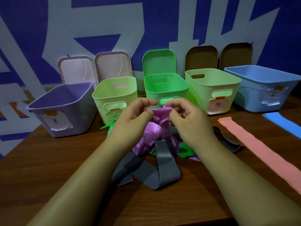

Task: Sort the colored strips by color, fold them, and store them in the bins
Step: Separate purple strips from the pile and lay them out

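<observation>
Both hands hold a purple strip (160, 115) above a tangled pile in the middle of the table. My left hand (136, 115) pinches its left end and my right hand (184, 115) pinches its right end. The purple strip hangs down into the pile, where grey strips (156, 167) and green strips (184, 150) lie under and around it. A pink strip (254, 144) lies flat to the right, and a blue strip (283, 123) lies beyond it. Along the back stand a purple bin (61, 105), a pale green bin (114, 93), a bright green bin (166, 88), another pale green bin (211, 85) and a blue bin (263, 82).
Several lids lean against the blue-and-white wall behind the bins: pink ones (78, 69), a green one (158, 61) and brown ones (202, 56). The bins carry paper labels on their fronts. The brown wooden table (48, 160) extends toward me on both sides of the pile.
</observation>
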Action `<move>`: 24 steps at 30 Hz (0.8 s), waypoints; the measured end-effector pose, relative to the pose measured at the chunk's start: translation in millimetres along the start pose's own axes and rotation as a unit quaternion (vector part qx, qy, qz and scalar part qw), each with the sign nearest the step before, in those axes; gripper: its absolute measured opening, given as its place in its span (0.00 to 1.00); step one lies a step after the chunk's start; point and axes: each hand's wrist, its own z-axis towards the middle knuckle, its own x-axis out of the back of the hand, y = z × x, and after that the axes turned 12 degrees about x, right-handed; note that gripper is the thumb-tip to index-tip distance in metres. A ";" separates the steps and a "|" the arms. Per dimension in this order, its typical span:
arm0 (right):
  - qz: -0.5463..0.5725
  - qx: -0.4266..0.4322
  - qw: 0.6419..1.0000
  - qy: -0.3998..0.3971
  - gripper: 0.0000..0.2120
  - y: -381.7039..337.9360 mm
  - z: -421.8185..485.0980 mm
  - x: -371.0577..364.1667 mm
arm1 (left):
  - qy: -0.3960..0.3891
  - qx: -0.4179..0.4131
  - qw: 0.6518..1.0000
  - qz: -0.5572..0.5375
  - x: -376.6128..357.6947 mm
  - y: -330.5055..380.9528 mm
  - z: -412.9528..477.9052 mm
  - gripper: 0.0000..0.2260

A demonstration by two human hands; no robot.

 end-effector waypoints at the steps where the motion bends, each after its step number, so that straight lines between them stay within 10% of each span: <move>1: 0.025 -0.016 1.000 0.005 0.09 -0.9 0.3 -0.3 | 0.007 -0.016 0.999 0.041 0.1 -2.2 0.8 0.10; 13: 0.162 -0.048 0.985 -0.029 0.06 1.2 2.6 -2.7 | 0.109 -0.070 0.965 0.229 7.5 -7.5 8.5 0.21; 18: 0.195 -0.050 0.979 -0.017 0.14 -1.8 1.5 -0.6 | 0.093 -0.028 0.979 0.179 8.6 -10.9 9.4 0.05; 24: 0.200 -0.079 0.974 -0.068 0.14 1.4 0.3 -0.1 | 0.033 0.017 0.999 -0.016 12.2 -8.6 14.2 0.10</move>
